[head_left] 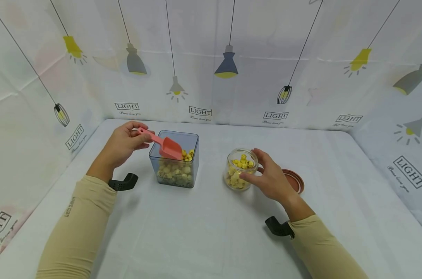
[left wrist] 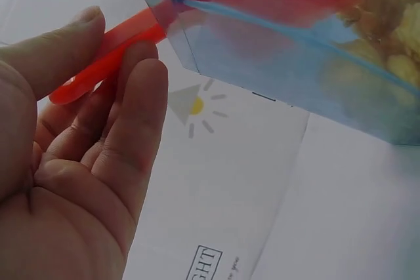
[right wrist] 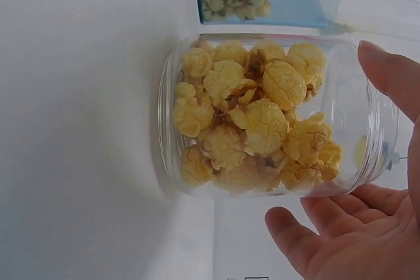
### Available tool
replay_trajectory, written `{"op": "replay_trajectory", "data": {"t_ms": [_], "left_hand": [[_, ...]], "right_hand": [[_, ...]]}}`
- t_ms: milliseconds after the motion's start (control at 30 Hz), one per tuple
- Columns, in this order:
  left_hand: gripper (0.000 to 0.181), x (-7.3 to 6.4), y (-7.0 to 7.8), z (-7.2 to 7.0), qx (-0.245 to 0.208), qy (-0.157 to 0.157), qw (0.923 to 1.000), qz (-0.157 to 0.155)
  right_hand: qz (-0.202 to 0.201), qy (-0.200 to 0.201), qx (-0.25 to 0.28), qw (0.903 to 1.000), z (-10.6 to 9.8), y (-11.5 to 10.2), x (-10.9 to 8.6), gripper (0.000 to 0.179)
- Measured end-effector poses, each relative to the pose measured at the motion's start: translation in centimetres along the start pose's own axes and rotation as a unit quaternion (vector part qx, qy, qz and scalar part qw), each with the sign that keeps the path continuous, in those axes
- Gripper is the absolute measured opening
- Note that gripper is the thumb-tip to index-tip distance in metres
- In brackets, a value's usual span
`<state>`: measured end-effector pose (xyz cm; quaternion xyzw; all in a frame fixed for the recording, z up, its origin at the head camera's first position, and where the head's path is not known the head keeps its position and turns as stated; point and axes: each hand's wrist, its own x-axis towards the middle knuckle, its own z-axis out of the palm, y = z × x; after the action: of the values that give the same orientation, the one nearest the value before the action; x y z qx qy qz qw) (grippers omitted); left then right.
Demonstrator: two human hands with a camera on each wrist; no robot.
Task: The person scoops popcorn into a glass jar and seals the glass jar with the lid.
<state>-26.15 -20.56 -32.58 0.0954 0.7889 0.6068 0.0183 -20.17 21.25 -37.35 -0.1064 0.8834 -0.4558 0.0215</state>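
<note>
My left hand (head_left: 125, 142) pinches the handle of a coral-pink scoop (head_left: 170, 148) between thumb and fingers. The scoop's bowl tilts down inside the mouth of a clear bluish square tub (head_left: 179, 134), over the popcorn (head_left: 174, 175) in it. To the right stands an uncapped glass jar (right wrist: 342, 93), part filled with yellow popcorn (right wrist: 262, 126). My right hand (head_left: 271, 177) holds this jar near its rim, thumb on one side and fingers on the other. In the left wrist view the scoop handle crosses the tub's edge.
A reddish-brown round lid (head_left: 296, 181) lies on the table behind my right hand, partly hidden by it. Black wrist mounts (head_left: 124, 183) stick out from both sleeves. A white cloth (head_left: 197, 232) covers the table, and a lamp-printed backdrop (head_left: 197, 89) rises behind.
</note>
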Motion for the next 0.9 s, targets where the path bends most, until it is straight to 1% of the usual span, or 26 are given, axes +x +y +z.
{"op": "replay_trajectory", "data": {"t_ms": [100,200,267,333,433,533,567,633,700,767,833,900], "left_hand": [[0.039,0.1,-0.2,0.1,0.029,-0.001,0.9996,-0.007],[0.046,0.0,-0.3,0.1,0.068,0.001,0.9976,-0.017],[0.051,-0.2,-0.2,0.1,0.096,0.011,0.9952,-0.019],[0.055,-0.4,0.1,0.1,0.122,0.03,0.992,-0.014],[0.06,-0.9,1.1,0.6,0.149,0.074,0.9859,0.013],[0.064,-1.6,2.4,1.8,0.152,0.115,0.9799,0.057],[0.065,-1.9,2.9,2.3,0.148,0.124,0.9785,0.073],[0.067,-2.4,3.7,3.4,0.141,0.13,0.9758,0.106],[0.068,-2.8,4.2,4.7,0.119,0.121,0.9755,0.14],[0.069,-3.1,4.6,6.1,0.098,0.099,0.9767,0.163],[0.071,-3.5,4.7,7.5,0.076,0.068,0.9793,0.175],[0.073,-3.8,4.8,9.2,0.064,0.037,0.9799,0.185]], "right_hand": [[0.0,0.001,0.0,1.0,-0.1,0.0,0.0,0.096],[-0.001,0.001,0.002,1.0,-0.2,-0.1,-0.1,0.096],[-0.003,0.002,0.004,1.0,-0.3,-0.2,-0.2,0.095],[-0.005,0.003,0.005,1.0,-0.5,-0.2,-0.4,0.094],[-0.007,0.005,0.004,1.0,-0.6,-0.2,-0.5,0.093],[-0.008,0.006,0.002,1.0,-0.7,-0.2,-0.7,0.094],[-0.008,0.006,0.002,1.0,-0.8,-0.2,-0.7,0.094],[-0.008,0.007,0.003,0.9999,-0.9,-0.2,-0.9,0.094],[-0.005,0.009,0.006,0.9999,-1.0,-0.2,-1.1,0.093],[-0.005,0.011,0.01,0.9999,-1.2,-0.2,-1.4,0.093],[-0.006,0.01,0.016,0.9998,-1.3,-0.3,-1.6,0.092],[-0.009,0.008,0.02,0.9997,-1.4,-0.3,-1.9,0.092]]}}
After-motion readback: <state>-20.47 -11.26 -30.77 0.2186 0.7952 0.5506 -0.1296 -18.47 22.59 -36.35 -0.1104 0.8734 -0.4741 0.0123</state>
